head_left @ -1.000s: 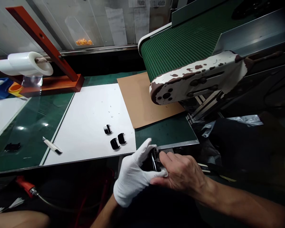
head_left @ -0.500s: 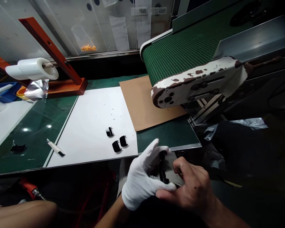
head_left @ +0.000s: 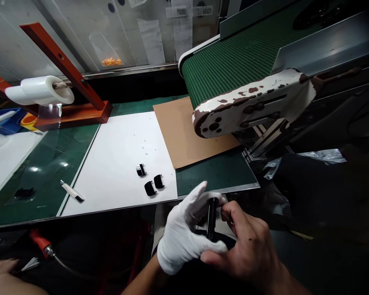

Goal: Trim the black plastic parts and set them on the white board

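My left hand [head_left: 184, 233], in a white glove, holds a black plastic part [head_left: 211, 219] upright between thumb and fingers, just below the table's front edge. Close on its right is my bare right hand [head_left: 246, 237], fingers curled and thumb tip by the gloved thumb; whatever it may hold is hidden. Three small glossy black plastic pieces lie on the white sheet [head_left: 119, 151]: one piece [head_left: 140, 170] farther back, another piece [head_left: 159, 181] at the right and a third piece [head_left: 149, 188] nearest the edge. Dark specks dot the sheet behind them.
A white-handled utility knife [head_left: 72, 191] lies left of the pieces. Behind stands a clear film roll [head_left: 47, 90] on an orange frame [head_left: 60, 57]. A green conveyor [head_left: 230, 69] overhangs brown cardboard [head_left: 193, 143]. Another person's arm [head_left: 12, 278] shows at lower left.
The black part has turned in my left hand and now shows a broader, straighter side. My right fingers have shifted slightly left. The other person's arm has moved left and down.
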### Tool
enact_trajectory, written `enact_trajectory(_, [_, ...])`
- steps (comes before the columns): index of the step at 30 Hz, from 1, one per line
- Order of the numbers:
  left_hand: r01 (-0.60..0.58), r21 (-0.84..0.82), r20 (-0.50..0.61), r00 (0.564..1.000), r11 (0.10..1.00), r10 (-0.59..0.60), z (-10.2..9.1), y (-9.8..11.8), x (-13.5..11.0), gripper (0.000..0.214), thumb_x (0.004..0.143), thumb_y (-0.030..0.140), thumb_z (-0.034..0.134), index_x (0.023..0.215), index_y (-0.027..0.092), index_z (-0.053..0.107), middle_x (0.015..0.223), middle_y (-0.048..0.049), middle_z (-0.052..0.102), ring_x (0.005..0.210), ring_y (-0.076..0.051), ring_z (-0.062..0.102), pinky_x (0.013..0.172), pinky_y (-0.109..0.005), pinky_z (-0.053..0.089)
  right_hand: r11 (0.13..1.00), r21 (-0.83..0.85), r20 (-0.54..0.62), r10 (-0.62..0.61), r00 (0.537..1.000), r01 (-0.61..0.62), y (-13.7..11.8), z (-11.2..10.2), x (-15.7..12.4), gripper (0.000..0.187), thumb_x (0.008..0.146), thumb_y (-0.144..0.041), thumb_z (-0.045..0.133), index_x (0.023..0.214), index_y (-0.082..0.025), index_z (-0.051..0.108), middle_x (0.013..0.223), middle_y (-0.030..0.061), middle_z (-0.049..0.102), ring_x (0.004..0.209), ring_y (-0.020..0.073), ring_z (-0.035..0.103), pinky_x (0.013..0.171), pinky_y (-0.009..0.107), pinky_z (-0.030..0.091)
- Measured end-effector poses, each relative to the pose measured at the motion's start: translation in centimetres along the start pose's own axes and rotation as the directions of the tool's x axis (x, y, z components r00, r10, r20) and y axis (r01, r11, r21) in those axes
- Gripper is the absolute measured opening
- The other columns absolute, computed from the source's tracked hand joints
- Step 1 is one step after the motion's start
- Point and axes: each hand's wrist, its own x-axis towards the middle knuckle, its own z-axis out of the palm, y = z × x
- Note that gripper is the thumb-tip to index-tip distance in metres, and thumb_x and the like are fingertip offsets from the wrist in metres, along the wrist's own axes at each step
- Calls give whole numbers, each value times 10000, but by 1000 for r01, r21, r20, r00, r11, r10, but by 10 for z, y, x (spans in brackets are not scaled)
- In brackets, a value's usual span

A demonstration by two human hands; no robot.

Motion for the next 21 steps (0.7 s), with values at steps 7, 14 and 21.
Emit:
enact_trajectory(7, [-50,413,79,997,909,20,-9,15,-4,996,562,159,883,1377,440,385,1189,38,644,1068,-192,636,938,-259,525,997,-67,44,-29,999,32,6,-5,-1,681,762,-819,327,791,-169,528,573,12,583,455,162,598,428,265,436])
enact_trajectory(14, [-193,657,222,973,729,57,-12,28,1,1011,604,229,860,1422,431,300,1197,43,647,1004,-168,667,912,-227,526,997,-72,109,-19,994,27,10,-6,-6,755,727,-851,319,814,-142,561,606,35,611,492,196,631,449,301,458])
enact_trajectory(21, [-226,743,272,962,630,23,-17,27,0,1060,591,298,865,1445,408,247,1259,-4,616,1029,-211,663,936,-286,530,994,-100,139,-33,990,47,10,-5,-9,788,755,-840,267,818,-123,588,620,63,623,495,190,624,434,284,443])
